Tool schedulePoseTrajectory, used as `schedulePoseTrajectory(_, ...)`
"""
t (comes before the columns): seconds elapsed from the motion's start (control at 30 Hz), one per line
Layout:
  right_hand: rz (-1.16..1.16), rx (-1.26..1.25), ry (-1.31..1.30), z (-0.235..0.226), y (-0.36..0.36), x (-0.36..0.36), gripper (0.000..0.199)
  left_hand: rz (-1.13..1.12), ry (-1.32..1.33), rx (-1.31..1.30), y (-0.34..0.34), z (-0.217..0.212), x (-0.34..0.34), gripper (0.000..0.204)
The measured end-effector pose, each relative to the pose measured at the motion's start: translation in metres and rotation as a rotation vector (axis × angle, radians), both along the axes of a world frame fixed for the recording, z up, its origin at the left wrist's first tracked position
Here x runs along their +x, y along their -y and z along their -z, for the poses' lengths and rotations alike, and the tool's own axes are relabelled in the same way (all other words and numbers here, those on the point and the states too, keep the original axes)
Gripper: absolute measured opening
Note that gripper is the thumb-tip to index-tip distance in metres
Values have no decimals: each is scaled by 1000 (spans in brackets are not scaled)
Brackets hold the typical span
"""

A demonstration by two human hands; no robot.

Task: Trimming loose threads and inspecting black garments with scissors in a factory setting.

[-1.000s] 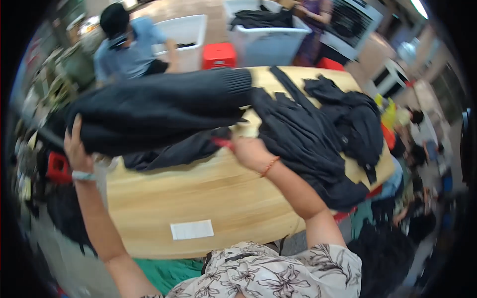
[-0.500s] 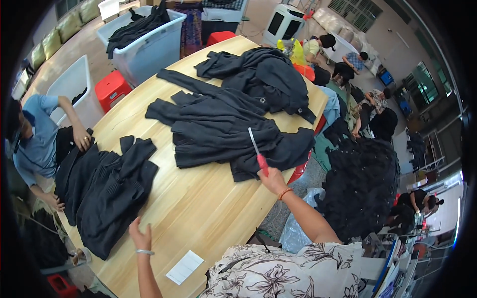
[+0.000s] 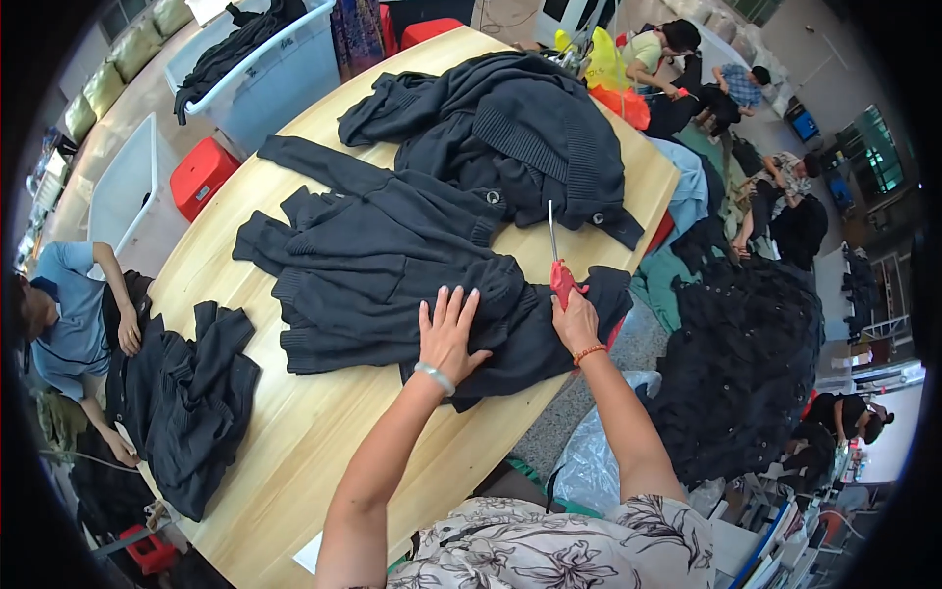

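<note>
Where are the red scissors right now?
The red scissors are in the right hand, blades pointing up over the dark cardigan near the table's right edge.

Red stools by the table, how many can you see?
3. One red stool stands left of the wooden table, beside a white bin. One is past the table's far end. One is at the lower left. Others may be hidden.

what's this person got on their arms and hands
Both forearms are bare, no gloves. The left hand has a pale, silvery bangle at the wrist. The right hand has a thin orange bead bracelet. The short-sleeved shirt is light with a dark floral print.
</note>
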State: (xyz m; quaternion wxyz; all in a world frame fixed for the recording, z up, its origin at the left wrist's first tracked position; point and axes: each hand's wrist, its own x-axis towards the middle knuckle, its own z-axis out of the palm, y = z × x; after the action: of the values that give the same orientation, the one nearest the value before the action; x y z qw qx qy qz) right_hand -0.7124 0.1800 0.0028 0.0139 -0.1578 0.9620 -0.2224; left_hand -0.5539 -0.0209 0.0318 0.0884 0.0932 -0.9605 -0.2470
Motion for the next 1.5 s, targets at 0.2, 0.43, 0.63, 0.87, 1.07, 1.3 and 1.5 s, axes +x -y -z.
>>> schedulePoseTrajectory(0.2,-216,-133,-39,47,19,11,12,-64,-53,-54,5,50,13,66)
schedulePoseTrajectory(0.43,-513,-286,72,52,60,114,12,-56,-13,-24,53,52,152,59)
schedulePoseTrajectory(0.63,-728,-312,416,38,81,188,17,-140,184,-82,91,34,251,56)
schedulePoseTrajectory(0.87,-468,-379,350,16,65,178,21,-235,227,41,103,13,315,56)
schedulePoseTrajectory(1.07,-231,-122,258,11,115,120,57,-562,74,15,47,-2,301,87)
schedulePoseTrajectory(1.3,-324,-5,211,56,142,93,41,-701,51,107,32,51,243,62)
schedulePoseTrajectory(1.5,-293,-581,952,-38,97,86,22,-605,190,75,24,-21,225,98)
